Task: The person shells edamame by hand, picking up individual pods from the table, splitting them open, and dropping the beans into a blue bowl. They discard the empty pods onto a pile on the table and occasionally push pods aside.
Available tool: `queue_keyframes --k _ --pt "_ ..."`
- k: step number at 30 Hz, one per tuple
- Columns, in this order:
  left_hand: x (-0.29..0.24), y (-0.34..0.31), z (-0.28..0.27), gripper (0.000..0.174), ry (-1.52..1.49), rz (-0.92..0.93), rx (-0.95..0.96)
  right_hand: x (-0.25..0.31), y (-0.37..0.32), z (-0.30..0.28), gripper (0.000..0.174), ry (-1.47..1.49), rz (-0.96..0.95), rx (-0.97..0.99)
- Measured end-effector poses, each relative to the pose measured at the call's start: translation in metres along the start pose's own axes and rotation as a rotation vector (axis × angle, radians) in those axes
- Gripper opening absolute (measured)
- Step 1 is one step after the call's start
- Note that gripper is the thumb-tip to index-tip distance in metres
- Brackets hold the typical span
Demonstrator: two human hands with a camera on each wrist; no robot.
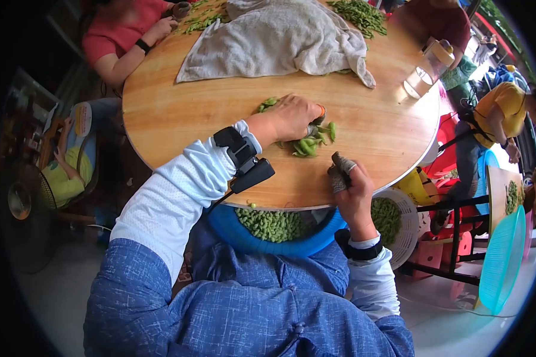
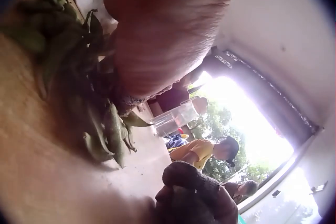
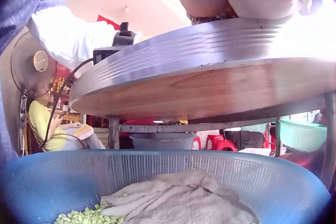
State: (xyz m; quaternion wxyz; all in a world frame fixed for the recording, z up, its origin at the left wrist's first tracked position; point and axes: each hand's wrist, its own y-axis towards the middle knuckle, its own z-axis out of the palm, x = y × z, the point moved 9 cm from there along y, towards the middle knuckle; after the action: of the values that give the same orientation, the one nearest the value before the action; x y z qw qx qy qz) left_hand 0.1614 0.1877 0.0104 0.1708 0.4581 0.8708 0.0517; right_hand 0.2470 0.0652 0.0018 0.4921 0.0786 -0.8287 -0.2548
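My left hand (image 1: pixel 289 119) lies over a small pile of green soybean pods (image 1: pixel 307 146) on the wooden table, its fingers bent down among them. An orange band circles one finger, and a dark cover wraps a fingertip. In the left wrist view, the covered tip meets the pods (image 2: pixel 105 129), while the palm hides part of the pile. My right hand (image 1: pixel 356 193) is at the table's near edge, right of the pods, with grey-brown covers on thumb and finger (image 1: pixel 341 166). Those digits are bent close together; I cannot tell whether anything is between them.
Below the table edge, a blue basket (image 3: pixel 157 155) holds shelled beans (image 3: pixel 86 217) and a grey cloth (image 3: pixel 184 198). A white basket (image 1: pixel 408 208) stands to the right. A towel (image 1: pixel 268 41) and a clear jug (image 1: pixel 426 71) occupy the far table. Other people sit around.
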Motion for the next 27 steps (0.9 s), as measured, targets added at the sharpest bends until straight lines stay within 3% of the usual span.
queue_keyframes --k 6,8,11,15,16,19,21,24,27 --pt "0.008 -0.001 0.003 0.016 0.026 -0.075 0.023 0.000 0.002 0.003 0.024 -0.047 0.052 0.063" --pt "0.003 0.000 -0.001 0.015 0.039 -0.041 0.041 -0.006 0.000 0.003 0.023 0.045 0.095 0.065" --pt "0.003 -0.005 -0.013 0.012 0.111 -0.005 -0.104 -0.011 -0.009 -0.001 0.022 0.278 0.225 0.046" --pt "-0.004 -0.035 -0.057 0.012 -0.168 -0.162 -0.311 -0.003 -0.032 -0.004 0.022 0.557 0.445 0.044" --pt "0.004 -0.045 -0.050 0.014 -0.330 -0.290 -0.242 -0.001 -0.037 -0.002 0.024 0.617 0.491 0.048" --pt "-0.006 -0.077 -0.034 0.013 -1.113 -0.389 -0.253 0.001 -0.042 0.011 0.038 0.776 0.572 0.151" --pt "-0.020 -0.094 -0.026 0.010 -1.372 -0.422 -0.284 0.007 -0.042 0.022 0.043 0.943 0.636 0.159" --pt "-0.032 -0.115 -0.014 0.013 -1.454 -0.448 -0.305 0.020 -0.037 0.030 0.041 1.050 0.656 0.186" --pt "-0.040 -0.127 -0.008 0.015 -1.393 -0.529 -0.214 0.012 -0.044 0.037 0.029 0.971 0.666 0.211"
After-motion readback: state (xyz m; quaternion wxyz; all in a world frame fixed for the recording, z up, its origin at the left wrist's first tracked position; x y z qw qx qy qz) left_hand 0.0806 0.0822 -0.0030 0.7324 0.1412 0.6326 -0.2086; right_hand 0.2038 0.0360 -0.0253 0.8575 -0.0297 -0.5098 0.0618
